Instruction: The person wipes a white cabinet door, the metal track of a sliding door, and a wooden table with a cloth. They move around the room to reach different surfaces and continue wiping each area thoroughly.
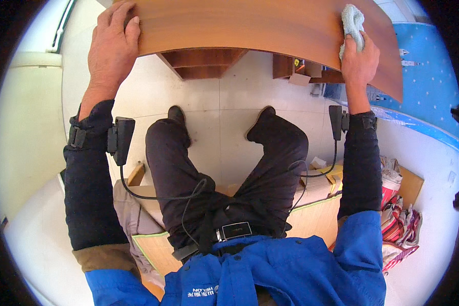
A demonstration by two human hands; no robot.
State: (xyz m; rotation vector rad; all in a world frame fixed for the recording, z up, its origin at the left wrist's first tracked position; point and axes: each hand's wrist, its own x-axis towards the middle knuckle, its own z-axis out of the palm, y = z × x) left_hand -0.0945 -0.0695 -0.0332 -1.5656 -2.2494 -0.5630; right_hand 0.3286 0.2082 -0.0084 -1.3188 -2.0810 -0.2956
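Before me, a brown wooden desktop (237, 25) spans the top of the view, its near edge curved by the lens. My left hand (113, 49) lies over its left edge, fingers bent and thumb towards the board. Whether those fingers grip the edge or only rest there is hard to see. Near the right end, my right hand (359, 63) holds a pale, fluffy cloth (352, 21) against the wood. The cloth is bunched up and sticks out beyond the fingers.
Wooden shelving (202, 63) and an open compartment with small items (300, 65) show below the desktop. A blue star-patterned surface (430, 84) is at right. Behind me are a mat-covered seat (315, 218), cardboard (315, 183) and striped fabric bags (399, 225). Cables hang from both wrist devices.
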